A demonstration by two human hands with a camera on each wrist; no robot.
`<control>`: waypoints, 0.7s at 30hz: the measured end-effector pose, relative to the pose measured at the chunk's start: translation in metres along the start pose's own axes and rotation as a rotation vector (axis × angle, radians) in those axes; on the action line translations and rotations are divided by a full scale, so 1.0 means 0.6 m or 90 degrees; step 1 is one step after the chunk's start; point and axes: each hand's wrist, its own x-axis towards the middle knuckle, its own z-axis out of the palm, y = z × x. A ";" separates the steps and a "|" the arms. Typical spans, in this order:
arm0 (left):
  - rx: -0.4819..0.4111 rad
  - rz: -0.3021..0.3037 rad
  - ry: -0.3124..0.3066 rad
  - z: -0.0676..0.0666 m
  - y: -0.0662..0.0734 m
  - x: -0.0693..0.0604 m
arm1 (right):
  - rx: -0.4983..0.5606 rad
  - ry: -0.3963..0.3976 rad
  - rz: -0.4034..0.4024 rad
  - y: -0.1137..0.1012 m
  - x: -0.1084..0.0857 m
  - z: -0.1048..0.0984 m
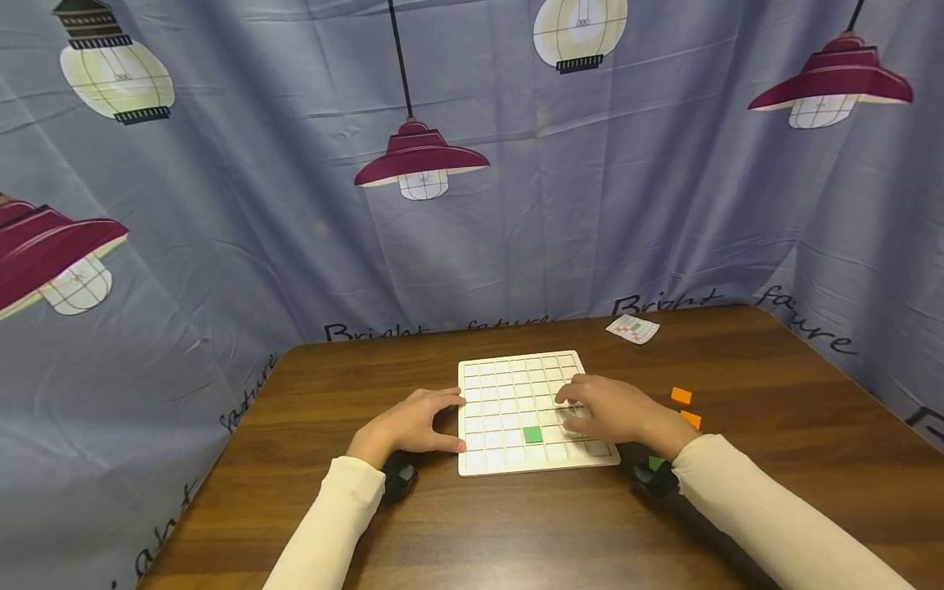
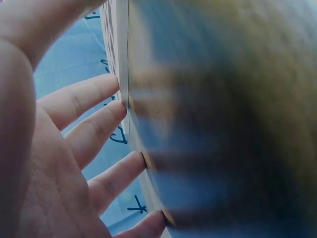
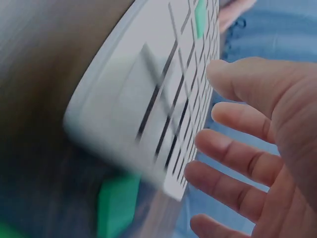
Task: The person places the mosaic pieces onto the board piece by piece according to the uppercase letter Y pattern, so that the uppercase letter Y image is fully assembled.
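A white grid board (image 1: 494,410) lies on the wooden table, with one green square tile (image 1: 533,435) in a lower cell. My left hand (image 1: 413,424) touches the board's left edge with thumb and fingertips, fingers spread. Over the board's right part is my right hand (image 1: 615,410), fingers loosely bent and nothing held. In the right wrist view the right hand (image 3: 247,148) is beside the board (image 3: 114,109), and the green tile (image 3: 200,19) shows at the top. The left wrist view shows the left fingers (image 2: 89,124) straight, by the board's edge (image 2: 124,64).
Two orange tiles (image 1: 682,396) lie right of the board, and a green piece (image 1: 655,464) is partly hidden by the right wrist. A small patterned card (image 1: 633,329) rests at the back right of the table (image 1: 354,369). Behind hangs a blue-grey curtain (image 1: 516,246).
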 end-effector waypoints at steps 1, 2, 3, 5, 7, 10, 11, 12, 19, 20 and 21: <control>0.001 0.000 0.000 0.000 0.000 0.000 | -0.007 0.001 0.006 0.008 -0.008 -0.005; 0.002 0.002 -0.001 -0.001 0.000 0.000 | -0.012 0.002 0.008 0.016 -0.017 -0.009; 0.003 0.004 -0.001 0.000 0.000 0.000 | -0.014 0.002 0.008 0.025 -0.025 -0.013; 0.003 0.007 0.000 0.000 0.000 0.001 | -0.010 -0.009 0.011 0.042 -0.044 -0.020; 0.005 0.006 0.000 0.000 -0.001 0.001 | 0.003 -0.021 0.006 0.056 -0.061 -0.023; 0.004 0.001 0.000 0.000 -0.003 0.002 | 0.037 -0.048 -0.016 0.070 -0.083 -0.022; 0.004 -0.002 -0.001 0.001 -0.004 0.002 | 0.042 -0.053 -0.023 0.072 -0.088 -0.020; 0.002 -0.004 -0.002 0.001 -0.005 0.002 | 0.046 -0.056 -0.031 0.073 -0.093 -0.018; 0.001 -0.001 0.001 0.004 -0.007 0.002 | 0.036 -0.054 -0.038 0.074 -0.105 -0.009; 0.001 0.000 0.000 0.005 -0.007 0.002 | 0.032 -0.056 -0.036 0.074 -0.105 -0.009; 0.001 0.001 0.000 0.005 -0.006 0.002 | 0.029 -0.059 -0.035 0.075 -0.105 -0.009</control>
